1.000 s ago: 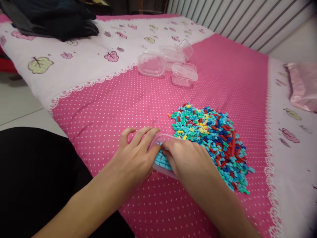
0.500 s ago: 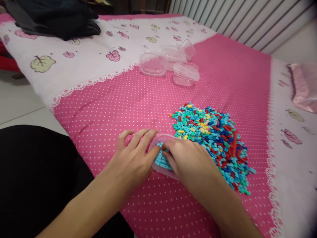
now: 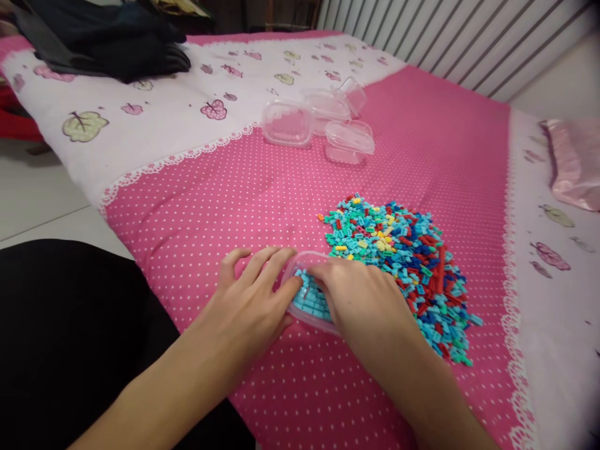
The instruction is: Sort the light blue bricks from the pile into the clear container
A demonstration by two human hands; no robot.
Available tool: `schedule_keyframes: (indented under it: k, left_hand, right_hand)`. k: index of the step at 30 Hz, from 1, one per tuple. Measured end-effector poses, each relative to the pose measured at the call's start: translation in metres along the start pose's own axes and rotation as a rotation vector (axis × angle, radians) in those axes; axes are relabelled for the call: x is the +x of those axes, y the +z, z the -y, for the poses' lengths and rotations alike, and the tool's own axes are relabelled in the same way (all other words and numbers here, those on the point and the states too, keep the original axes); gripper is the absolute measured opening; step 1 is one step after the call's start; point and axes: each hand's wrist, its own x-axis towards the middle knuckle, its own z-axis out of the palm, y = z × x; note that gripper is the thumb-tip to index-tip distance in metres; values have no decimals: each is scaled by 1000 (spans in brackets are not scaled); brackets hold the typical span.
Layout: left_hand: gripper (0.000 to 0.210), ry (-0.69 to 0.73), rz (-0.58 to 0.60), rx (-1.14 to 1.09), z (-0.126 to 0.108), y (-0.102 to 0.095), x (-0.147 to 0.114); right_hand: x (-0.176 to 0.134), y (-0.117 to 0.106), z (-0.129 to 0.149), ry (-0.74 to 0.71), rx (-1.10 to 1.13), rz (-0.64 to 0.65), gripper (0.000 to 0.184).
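Note:
A clear plastic container stands on the pink bedspread, with light-blue toy bricks in neat rows inside it. My left hand is at its left side, fingers spread outside and the thumb over the rim, touching the bricks. From the right, my right hand reaches into the container with its fingers curled down together. Its fingertips are partly hidden, so what they grip, if anything, does not show. Just beyond this hand lies a heap of loose toy bricks in blue, green, red and yellow.
Farther back on the bedspread are several clear plastic containers. Dark folded clothing lies at the far left. A pink shiny item is at the right edge, and a slatted white panel rises behind the bed.
My right hand has shifted slightly to the right inside the container, showing more of the light-blue rows. The left hand keeps nearly the same place.

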Motion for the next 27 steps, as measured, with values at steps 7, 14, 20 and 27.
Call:
schedule_keyframes:
  k: [7, 14, 20, 27]
  left_hand:
    - [31, -19, 2, -21, -2, 1, 1]
    - [29, -7, 8, -28, -1, -1, 3]
    - [23, 6, -17, -23, -2, 0, 4]
    - [22, -17, -22, -50, -2, 5, 3]
  right_hand:
    - [-17, -1, -19, -51, 61, -113, 28]
    - [-18, -7, -25, 31, -47, 58, 28]
    - [-14, -5, -20, 35, -114, 90, 34]
    - [-15, -4, -22, 15, -30, 60, 32]
